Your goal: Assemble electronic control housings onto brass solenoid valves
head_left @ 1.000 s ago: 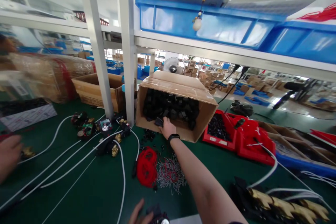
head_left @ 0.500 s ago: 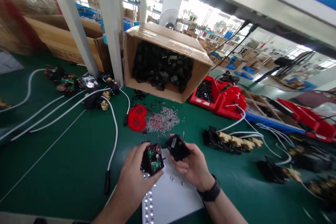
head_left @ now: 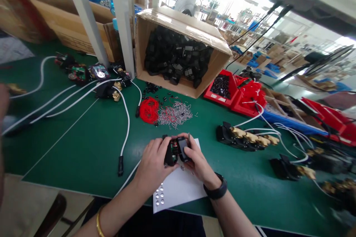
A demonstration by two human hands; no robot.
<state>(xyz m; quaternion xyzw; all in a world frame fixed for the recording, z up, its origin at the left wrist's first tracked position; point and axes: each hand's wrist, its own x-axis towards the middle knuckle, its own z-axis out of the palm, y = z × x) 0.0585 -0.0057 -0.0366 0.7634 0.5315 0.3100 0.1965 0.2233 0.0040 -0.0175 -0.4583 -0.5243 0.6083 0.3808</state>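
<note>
My left hand [head_left: 153, 157] grips a black housing [head_left: 169, 152] with a green circuit board showing in its open side. In my right hand [head_left: 198, 163] is a black plastic cover [head_left: 182, 148], held close against the housing's open side. A narrow gap with the board in it still shows between the two parts. A thin metallic piece sticks up by the right fingers; I cannot tell what it is. Under both hands lies a white sheet [head_left: 186, 185] with rows of clear round dots [head_left: 160, 194] along its left side.
Behind the hands lie red rings [head_left: 149, 110] and a heap of small silvery pins [head_left: 178, 114]. A cardboard box [head_left: 183, 89] of black parts stands beyond. Brass-fitted black units [head_left: 247, 137] sit right, near red bins [head_left: 222, 100]. White cables [head_left: 126, 118] cross the left. Another person's arm [head_left: 2, 118] shows far left.
The cover has turned and come up against the housing; before, the two were apart. My view has shifted, and another person's arm has appeared at the left edge.
</note>
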